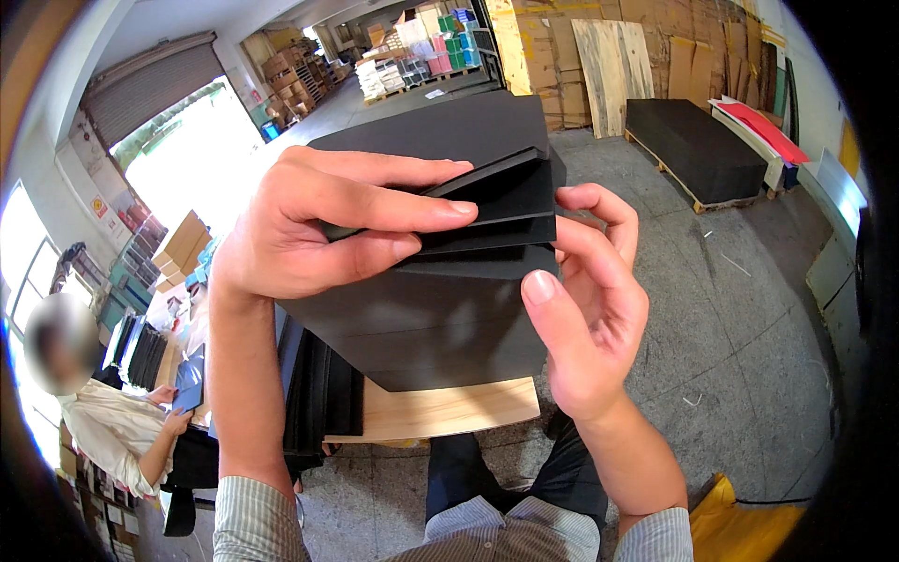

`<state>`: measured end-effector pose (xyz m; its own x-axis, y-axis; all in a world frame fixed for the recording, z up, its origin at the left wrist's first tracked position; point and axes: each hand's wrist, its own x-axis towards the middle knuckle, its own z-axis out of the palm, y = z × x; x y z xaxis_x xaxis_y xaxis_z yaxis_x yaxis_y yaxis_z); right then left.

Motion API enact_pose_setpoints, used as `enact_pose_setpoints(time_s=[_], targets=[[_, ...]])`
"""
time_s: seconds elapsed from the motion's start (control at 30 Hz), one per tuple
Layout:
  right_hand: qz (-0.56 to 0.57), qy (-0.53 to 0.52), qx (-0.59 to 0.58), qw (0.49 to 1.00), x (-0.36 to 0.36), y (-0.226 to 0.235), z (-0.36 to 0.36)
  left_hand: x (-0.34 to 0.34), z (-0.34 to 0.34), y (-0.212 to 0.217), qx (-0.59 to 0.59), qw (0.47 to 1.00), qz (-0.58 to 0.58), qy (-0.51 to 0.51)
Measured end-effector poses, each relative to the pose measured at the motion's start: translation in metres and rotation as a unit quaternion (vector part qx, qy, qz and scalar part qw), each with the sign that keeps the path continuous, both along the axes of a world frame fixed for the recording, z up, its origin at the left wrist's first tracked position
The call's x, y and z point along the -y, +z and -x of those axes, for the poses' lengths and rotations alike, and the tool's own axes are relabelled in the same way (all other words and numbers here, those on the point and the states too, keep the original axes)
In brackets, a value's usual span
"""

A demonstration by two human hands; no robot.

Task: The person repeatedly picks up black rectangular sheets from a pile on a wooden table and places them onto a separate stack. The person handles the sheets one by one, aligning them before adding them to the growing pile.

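Note:
My left hand (328, 211) reaches over a tall stack of black foam blocks (421, 328) and grips a few thin black foam sheets (510, 211) near their right ends. Its fingers are spread between the layers, so the sheet edges fan apart with dark gaps between them. My right hand (599, 300) is at the right corner of the sheets, fingers curled but apart and the thumb near the stack's edge. Nothing shows between its thumb and fingers. Part of its fingertips is hidden behind the sheet ends.
The stack stands on a pale wooden board (449, 408), with upright black sheets (323, 393) to its left. At left, a co-worker (122, 421) holds a dark sheet at a cluttered table. A large black stack (693, 150) lies on a pallet at far right; yellow material (749, 525) lies lower right.

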<state>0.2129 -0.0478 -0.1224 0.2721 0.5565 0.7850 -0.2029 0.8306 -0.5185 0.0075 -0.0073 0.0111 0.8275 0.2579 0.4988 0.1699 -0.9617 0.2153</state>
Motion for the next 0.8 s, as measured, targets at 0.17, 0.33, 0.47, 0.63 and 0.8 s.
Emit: enact_pose_setpoints(time_s=[0.17, 0.33, 0.47, 0.63, 0.8], targets=[[0.025, 0.018, 0.006, 0.999, 0.001, 0.004, -0.002, -0.001, 0.001, -0.001, -0.005, 1.000, 0.009, 0.003], [0.003, 0.014, 0.017, 1.000, -0.003, 0.004, -0.003, 0.003, 0.002, 0.002, -0.019, 0.999, 0.031, 0.018], [0.001, 0.025, 0.016, 1.000, -0.003, 0.005, -0.003, 0.000, 0.000, 0.000, -0.001, 1.000, 0.017, -0.006], [0.006, 0.019, 0.044, 0.999, 0.000, 0.010, -0.005, 0.004, -0.002, 0.002, -0.013, 1.000, -0.013, 0.012], [0.018, -0.001, 0.101, 0.995, 0.003, 0.014, -0.021, 0.012, -0.002, 0.006, -0.058, 0.995, -0.064, 0.051]])
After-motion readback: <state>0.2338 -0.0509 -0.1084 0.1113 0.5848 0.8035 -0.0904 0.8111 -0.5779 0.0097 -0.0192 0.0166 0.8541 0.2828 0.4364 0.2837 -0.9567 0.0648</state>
